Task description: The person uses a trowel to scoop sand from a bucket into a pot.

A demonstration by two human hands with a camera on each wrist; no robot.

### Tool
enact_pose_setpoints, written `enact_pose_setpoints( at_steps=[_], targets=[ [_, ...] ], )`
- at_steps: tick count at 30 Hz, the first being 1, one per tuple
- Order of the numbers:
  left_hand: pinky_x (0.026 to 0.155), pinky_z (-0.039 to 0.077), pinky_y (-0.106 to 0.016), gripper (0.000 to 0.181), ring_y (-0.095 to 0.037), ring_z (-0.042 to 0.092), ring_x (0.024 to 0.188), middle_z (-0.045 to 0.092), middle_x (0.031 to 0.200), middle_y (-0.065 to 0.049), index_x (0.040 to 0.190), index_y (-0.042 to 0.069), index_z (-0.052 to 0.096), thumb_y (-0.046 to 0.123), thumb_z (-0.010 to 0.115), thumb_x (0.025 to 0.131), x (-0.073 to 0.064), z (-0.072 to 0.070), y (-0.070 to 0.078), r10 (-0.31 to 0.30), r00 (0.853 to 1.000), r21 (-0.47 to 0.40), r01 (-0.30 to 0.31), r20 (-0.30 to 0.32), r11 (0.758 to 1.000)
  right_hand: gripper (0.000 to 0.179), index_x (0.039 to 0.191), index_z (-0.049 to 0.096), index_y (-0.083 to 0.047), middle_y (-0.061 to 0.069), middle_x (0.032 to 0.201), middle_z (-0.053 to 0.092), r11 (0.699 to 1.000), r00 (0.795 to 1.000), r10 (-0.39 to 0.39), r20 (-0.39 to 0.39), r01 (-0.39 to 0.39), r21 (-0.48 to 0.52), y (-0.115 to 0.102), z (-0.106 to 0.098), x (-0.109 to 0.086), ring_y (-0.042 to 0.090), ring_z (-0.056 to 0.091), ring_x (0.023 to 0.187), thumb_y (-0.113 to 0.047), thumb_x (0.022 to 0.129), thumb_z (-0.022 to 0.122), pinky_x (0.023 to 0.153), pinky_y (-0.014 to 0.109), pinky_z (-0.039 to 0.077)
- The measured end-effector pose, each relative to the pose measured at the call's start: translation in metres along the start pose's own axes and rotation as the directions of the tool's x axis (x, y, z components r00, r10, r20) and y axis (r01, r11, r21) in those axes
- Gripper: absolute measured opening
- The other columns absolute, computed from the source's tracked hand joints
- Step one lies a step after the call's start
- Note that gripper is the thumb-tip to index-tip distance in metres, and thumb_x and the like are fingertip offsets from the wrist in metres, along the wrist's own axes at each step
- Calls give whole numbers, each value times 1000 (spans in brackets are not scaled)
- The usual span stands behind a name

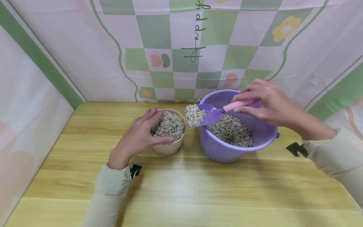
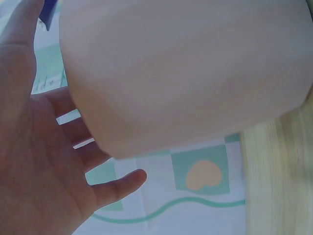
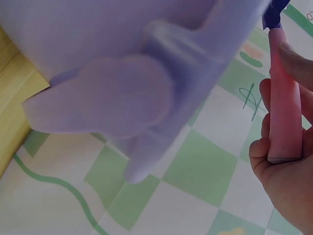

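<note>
In the head view, my right hand grips a toy shovel by its pink handle. Its purple blade carries pale gravel at the tip, over the left rim of a purple bucket. Mixed gravel lies inside that bucket. To the left, my left hand holds a small cream pot at its rim, thumb on the near side and fingers on the far side. Gravel fills this pot close to its rim. The left wrist view shows the pot's wall against the fingers.
Both containers stand on a wooden table. A green-and-white checked cloth hangs right behind them. The bucket's side lug juts out near my right wrist.
</note>
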State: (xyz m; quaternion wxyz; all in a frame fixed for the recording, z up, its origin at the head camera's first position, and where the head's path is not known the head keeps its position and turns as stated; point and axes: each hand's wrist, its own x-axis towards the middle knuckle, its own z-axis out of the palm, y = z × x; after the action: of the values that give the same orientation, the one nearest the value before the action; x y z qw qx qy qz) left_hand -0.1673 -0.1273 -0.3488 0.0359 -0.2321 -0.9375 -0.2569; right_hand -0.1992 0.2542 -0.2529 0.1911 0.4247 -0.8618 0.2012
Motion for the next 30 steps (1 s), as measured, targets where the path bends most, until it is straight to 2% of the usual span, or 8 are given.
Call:
enact_pose_setpoints(
  at_steps=[5,9,14,21,25,30],
  targets=[
    [117,27,-54,127,-37,26,146,21,163,-15,159,9,22,75,77,65,-3,-2,-7,-57,998,-40,57,21,998,37,102,79,-7,6,96,73,1000,1000,10,18,-10,0,-6,0,6,12,50,86,-8,66,88,72,25,39],
    [116,30,-49,136,-36,32,144,20,164,-12,160,8,17,72,82,60,-4,-1,-12,-88,995,-58,90,36,994,37,102,79,-7,8,99,74,1000,1000,-6,28,6,3,-9,1,12,13,50,85,-10,66,88,71,25,39],
    [115,34,-49,139,-34,36,142,22,164,-9,160,8,15,72,84,58,-4,-1,-14,-96,994,-72,99,46,992,36,102,79,-7,8,101,73,999,999,-33,31,33,8,-14,3,19,14,50,84,-10,67,87,70,26,40],
    [110,40,-50,140,-34,45,135,28,161,-13,160,10,14,71,85,56,-4,0,-16,-105,993,-89,109,48,990,35,103,79,-7,8,107,73,999,998,-29,47,28,23,-20,4,29,17,54,91,-9,69,87,76,32,42],
    [107,43,-50,140,-34,49,131,33,159,-14,160,10,15,72,84,56,-5,0,-16,-109,993,-98,113,45,989,32,100,79,-8,4,102,72,999,999,-44,29,43,32,-22,4,35,15,52,89,-8,69,88,77,29,42],
    [108,42,-50,142,-35,49,132,32,159,-15,160,10,14,74,83,55,-5,2,-16,-118,992,-100,122,47,988,28,97,79,-8,1,94,69,998,998,-49,28,48,40,-23,5,42,14,53,90,-9,70,88,78,31,42]
  ],
)
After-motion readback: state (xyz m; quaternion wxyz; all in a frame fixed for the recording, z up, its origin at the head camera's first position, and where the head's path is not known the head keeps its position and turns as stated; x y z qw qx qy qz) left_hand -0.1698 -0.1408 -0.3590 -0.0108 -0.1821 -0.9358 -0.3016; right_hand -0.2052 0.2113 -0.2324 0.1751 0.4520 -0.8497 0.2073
